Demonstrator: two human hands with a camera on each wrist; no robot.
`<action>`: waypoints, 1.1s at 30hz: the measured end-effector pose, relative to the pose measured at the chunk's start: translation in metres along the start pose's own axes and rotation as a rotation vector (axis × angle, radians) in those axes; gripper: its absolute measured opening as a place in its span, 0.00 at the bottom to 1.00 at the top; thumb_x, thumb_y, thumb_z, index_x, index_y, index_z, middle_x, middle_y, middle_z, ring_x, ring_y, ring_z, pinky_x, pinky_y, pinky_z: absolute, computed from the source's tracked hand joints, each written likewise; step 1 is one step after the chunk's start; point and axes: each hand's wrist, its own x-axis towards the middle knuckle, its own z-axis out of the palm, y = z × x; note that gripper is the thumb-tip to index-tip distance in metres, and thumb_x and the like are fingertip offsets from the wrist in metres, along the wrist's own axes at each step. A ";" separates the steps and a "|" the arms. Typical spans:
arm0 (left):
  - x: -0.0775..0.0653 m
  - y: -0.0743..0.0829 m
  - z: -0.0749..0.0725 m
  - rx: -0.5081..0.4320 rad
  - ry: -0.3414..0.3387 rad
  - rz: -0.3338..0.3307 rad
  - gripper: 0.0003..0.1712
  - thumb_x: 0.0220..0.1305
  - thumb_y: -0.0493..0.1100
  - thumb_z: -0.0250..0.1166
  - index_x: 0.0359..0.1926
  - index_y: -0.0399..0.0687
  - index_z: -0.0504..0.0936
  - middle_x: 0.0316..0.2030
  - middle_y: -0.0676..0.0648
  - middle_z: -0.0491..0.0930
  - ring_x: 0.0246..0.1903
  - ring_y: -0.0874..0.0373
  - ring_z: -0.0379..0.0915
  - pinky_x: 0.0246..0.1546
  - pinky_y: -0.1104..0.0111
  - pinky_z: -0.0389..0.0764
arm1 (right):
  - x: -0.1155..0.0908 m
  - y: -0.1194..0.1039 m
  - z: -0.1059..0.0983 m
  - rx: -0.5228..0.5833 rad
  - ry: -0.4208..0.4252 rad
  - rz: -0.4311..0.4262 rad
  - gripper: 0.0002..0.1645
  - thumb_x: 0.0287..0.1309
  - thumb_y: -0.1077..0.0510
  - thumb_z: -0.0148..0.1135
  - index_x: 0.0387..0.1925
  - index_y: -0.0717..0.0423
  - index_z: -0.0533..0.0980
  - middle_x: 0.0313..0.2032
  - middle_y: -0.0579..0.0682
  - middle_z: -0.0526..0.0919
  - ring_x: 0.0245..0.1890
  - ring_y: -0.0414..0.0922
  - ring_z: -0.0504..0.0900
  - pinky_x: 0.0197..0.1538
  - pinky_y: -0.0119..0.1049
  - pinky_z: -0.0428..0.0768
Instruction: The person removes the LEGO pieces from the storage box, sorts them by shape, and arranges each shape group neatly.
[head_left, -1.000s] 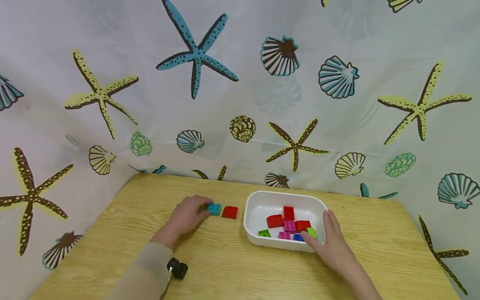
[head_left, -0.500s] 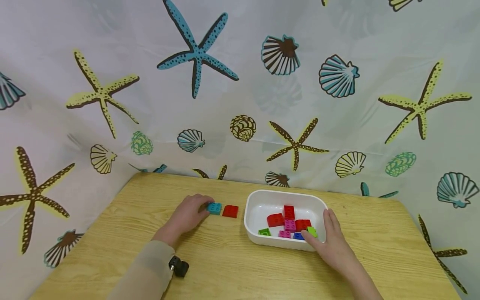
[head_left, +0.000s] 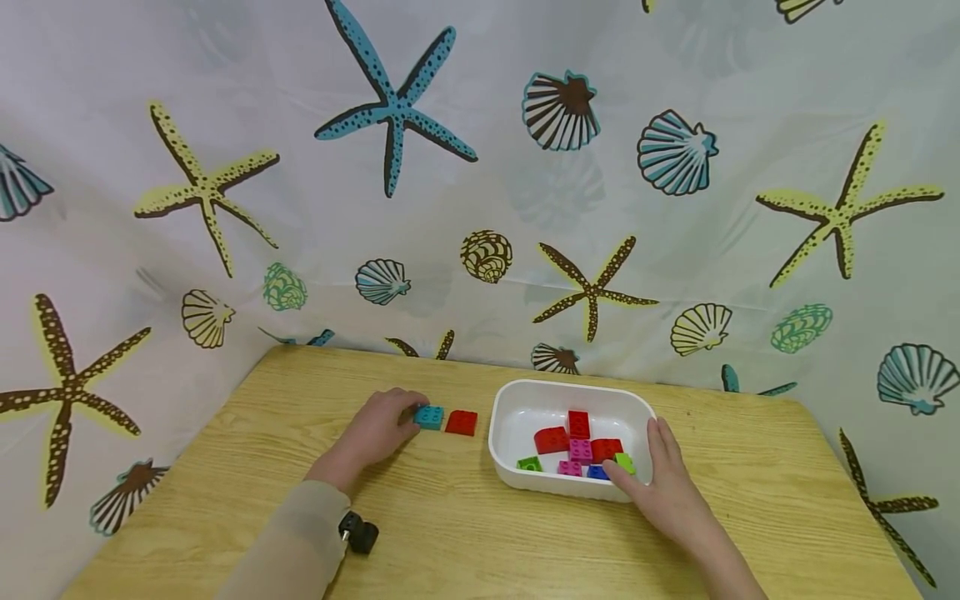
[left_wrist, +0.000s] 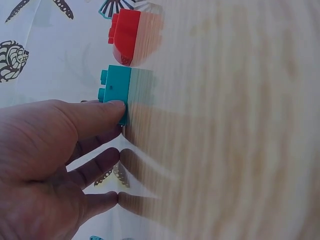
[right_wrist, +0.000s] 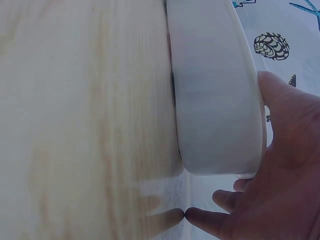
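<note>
Between thumb and index finger, my left hand (head_left: 384, 425) pinches the left end of a teal toy building brick (head_left: 430, 417) on the wooden table. The left wrist view shows the thumb on the brick's (left_wrist: 117, 85) near side and the other fingers touching the tabletop. Just right of it lies a red toy brick (head_left: 461, 422) with one rounded edge, a narrow gap between them. My right hand (head_left: 667, 492) holds the right end of a white tray (head_left: 517, 479), thumb over its near rim and fingers along the outside. In the right wrist view, fingertips meet the table beside the tray (right_wrist: 215, 100).
Inside the tray lie several loose bricks: red (head_left: 577, 424), pink (head_left: 581, 451), a green one (head_left: 528, 464) at the left, a blue one (head_left: 597, 472) partly behind my thumb, and a lime one (head_left: 624, 462). A shell-patterned curtain (head_left: 450, 208) hangs behind the table (head_left: 450, 533).
</note>
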 end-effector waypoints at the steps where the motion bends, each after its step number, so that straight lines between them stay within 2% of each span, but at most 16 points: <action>1: 0.000 0.000 0.000 -0.002 -0.004 -0.006 0.23 0.75 0.33 0.71 0.68 0.39 0.83 0.63 0.36 0.84 0.66 0.35 0.77 0.70 0.40 0.75 | 0.000 0.000 0.000 0.000 -0.001 0.001 0.74 0.71 0.26 0.66 0.89 0.60 0.34 0.87 0.67 0.31 0.83 0.76 0.46 0.70 0.78 0.64; 6: 0.000 0.001 -0.001 -0.013 -0.023 -0.030 0.28 0.75 0.34 0.72 0.72 0.39 0.80 0.64 0.35 0.82 0.67 0.35 0.76 0.71 0.40 0.74 | -0.002 -0.002 -0.001 0.004 -0.002 -0.001 0.73 0.72 0.27 0.65 0.89 0.61 0.34 0.87 0.67 0.31 0.83 0.76 0.46 0.71 0.78 0.62; 13: -0.001 0.002 -0.005 -0.058 -0.046 -0.013 0.32 0.76 0.35 0.72 0.77 0.39 0.76 0.69 0.34 0.79 0.70 0.33 0.72 0.71 0.38 0.73 | -0.004 -0.005 -0.002 0.002 -0.003 0.003 0.72 0.72 0.27 0.64 0.89 0.61 0.34 0.87 0.67 0.31 0.84 0.76 0.45 0.73 0.77 0.61; 18: -0.003 0.008 -0.007 -0.070 -0.008 0.010 0.32 0.78 0.37 0.71 0.77 0.37 0.75 0.74 0.31 0.73 0.74 0.30 0.67 0.73 0.36 0.70 | -0.003 -0.004 -0.002 0.008 -0.002 0.002 0.72 0.72 0.27 0.64 0.89 0.61 0.34 0.87 0.67 0.31 0.83 0.76 0.45 0.72 0.77 0.62; 26: 0.001 0.037 -0.008 -0.054 0.119 0.072 0.32 0.78 0.41 0.72 0.76 0.34 0.76 0.75 0.31 0.73 0.75 0.30 0.66 0.75 0.38 0.69 | -0.003 -0.003 -0.001 0.010 -0.001 -0.001 0.73 0.72 0.26 0.64 0.89 0.61 0.34 0.87 0.67 0.31 0.83 0.76 0.45 0.72 0.77 0.63; 33: 0.008 0.070 -0.002 -0.043 0.136 0.082 0.36 0.76 0.47 0.74 0.77 0.37 0.76 0.77 0.33 0.72 0.77 0.32 0.64 0.77 0.38 0.66 | -0.002 -0.003 -0.001 0.014 0.000 -0.005 0.73 0.72 0.27 0.65 0.89 0.61 0.34 0.87 0.67 0.31 0.83 0.76 0.46 0.72 0.77 0.63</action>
